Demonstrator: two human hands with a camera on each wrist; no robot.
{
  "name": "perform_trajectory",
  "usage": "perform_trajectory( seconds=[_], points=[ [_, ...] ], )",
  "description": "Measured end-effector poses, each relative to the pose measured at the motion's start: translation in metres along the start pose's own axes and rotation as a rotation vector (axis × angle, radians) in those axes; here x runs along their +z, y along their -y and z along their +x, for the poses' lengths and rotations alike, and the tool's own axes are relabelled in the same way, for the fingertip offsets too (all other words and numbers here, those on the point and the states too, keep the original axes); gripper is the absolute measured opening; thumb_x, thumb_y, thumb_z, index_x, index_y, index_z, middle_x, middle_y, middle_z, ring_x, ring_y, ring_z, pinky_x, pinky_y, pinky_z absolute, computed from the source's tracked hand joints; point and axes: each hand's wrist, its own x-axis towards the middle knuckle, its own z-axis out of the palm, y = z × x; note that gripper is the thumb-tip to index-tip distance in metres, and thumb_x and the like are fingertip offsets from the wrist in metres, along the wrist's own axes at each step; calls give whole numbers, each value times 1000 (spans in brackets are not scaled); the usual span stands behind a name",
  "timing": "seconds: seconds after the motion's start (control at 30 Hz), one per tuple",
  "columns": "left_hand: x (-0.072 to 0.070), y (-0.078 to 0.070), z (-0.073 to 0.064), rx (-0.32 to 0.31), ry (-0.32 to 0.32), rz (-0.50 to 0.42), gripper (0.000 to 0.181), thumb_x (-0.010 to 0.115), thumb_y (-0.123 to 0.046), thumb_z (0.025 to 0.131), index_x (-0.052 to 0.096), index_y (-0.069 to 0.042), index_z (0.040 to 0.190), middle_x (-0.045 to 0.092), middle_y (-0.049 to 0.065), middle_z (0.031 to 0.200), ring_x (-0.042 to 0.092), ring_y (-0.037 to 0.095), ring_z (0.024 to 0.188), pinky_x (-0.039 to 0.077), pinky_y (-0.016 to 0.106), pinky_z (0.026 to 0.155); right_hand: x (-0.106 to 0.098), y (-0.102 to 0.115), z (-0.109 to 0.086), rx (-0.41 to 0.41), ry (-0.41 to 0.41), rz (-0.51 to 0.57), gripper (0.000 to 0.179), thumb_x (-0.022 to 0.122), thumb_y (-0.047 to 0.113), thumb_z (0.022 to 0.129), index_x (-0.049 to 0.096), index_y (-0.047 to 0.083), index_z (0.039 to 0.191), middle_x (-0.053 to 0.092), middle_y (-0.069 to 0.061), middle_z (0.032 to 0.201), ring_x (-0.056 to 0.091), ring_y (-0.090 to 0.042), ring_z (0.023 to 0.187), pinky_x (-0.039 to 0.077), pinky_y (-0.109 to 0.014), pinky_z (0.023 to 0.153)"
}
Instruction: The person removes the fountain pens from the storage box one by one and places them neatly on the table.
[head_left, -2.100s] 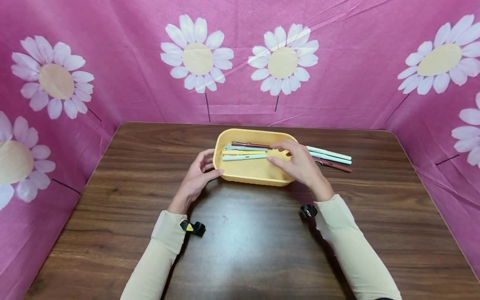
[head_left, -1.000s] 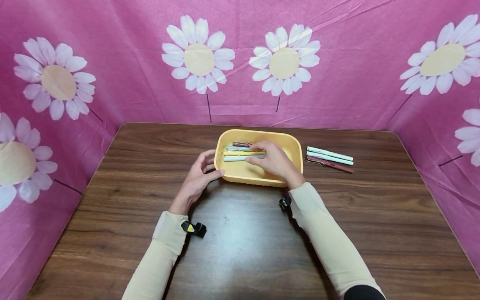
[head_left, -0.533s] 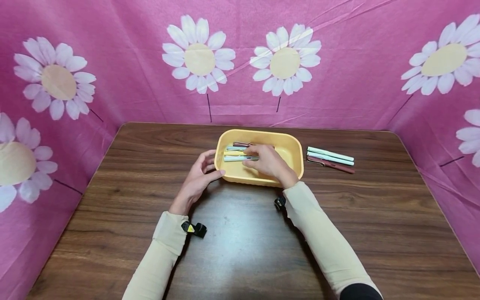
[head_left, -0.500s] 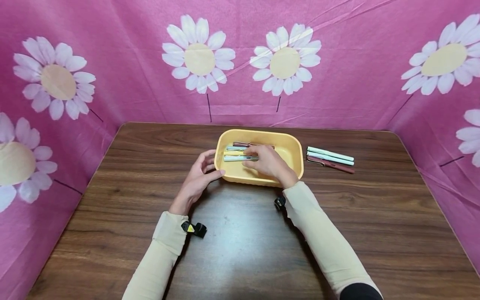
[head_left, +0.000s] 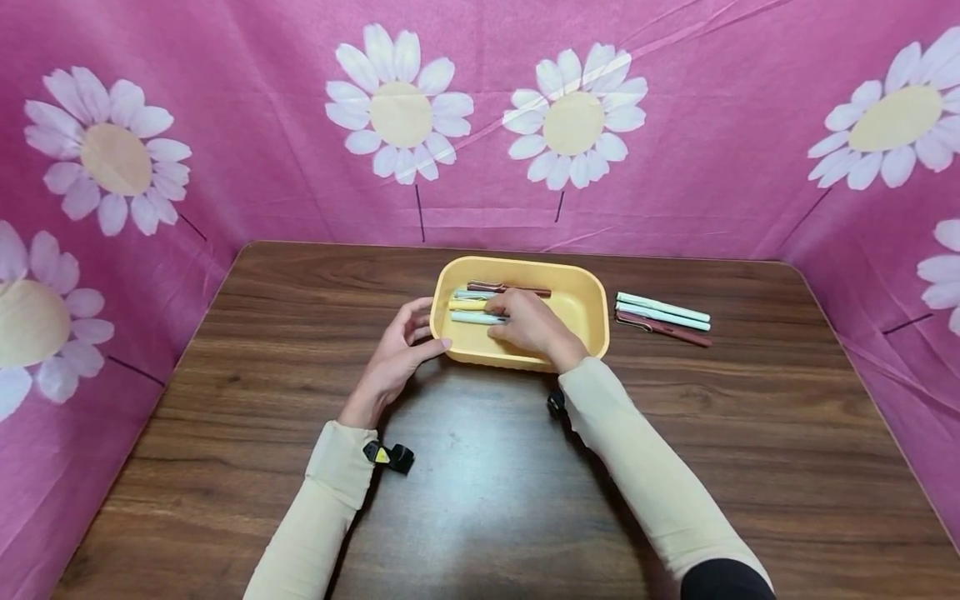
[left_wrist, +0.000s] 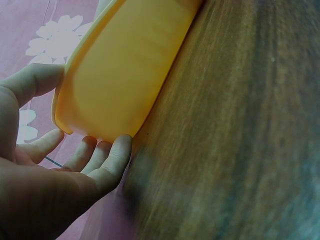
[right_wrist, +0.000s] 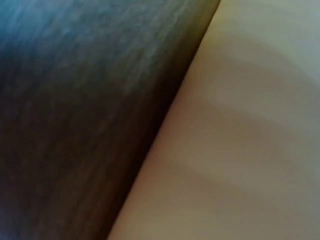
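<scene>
In the head view, my left hand (head_left: 397, 354) holds the left end of a yellow plastic tray (head_left: 517, 357), thumb at the rim. The left wrist view shows its curled fingers (left_wrist: 117, 155) against the tray's outer wall. Inside the tray lie a dark red pen (head_left: 525, 291), a pale blue pen (head_left: 471, 294), a yellow pen (head_left: 467, 305) and a light blue pen (head_left: 474, 317), side by side. My right hand (head_left: 536, 323) reaches into the tray, thumb and fingertips around the light blue pen's right part, beside the yellow one. It hides the pens' right ends.
Right of the tray, a pale green pen (head_left: 637, 300), a pale blue-white pen (head_left: 675, 317) and a dark red pen (head_left: 671, 332) lie on the wooden table (head_left: 465, 500). A pink flowered cloth (head_left: 480, 217) stands behind the table.
My right hand has moved left from the tray's right side onto the pens. Lately the light blue pen has turned slightly, its right end nearer me. The left hand stays at the tray.
</scene>
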Motion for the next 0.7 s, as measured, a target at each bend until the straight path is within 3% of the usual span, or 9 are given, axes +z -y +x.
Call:
perform_trajectory(
  seconds=[0.33, 0.7],
  points=[
    [1, 0, 0, -13, -4, 0, 72, 69, 7, 87, 36, -2, 150, 47, 29, 143, 49, 41, 129, 52, 25, 88, 3, -4, 2, 66, 16, -19, 17, 79, 14, 88, 75, 7, 103, 70, -4, 93, 61, -20, 89, 50, -38, 84],
    [1, 1, 1, -4, 2, 6, 73, 69, 7, 87, 35, -2, 151, 48, 28, 143, 49, 40, 129, 52, 25, 89, -4, -4, -2, 96, -16, 143, 25, 77, 15, 91, 76, 7, 116, 69, -5, 91, 60, -16, 74, 48, -32, 72]
  ],
)
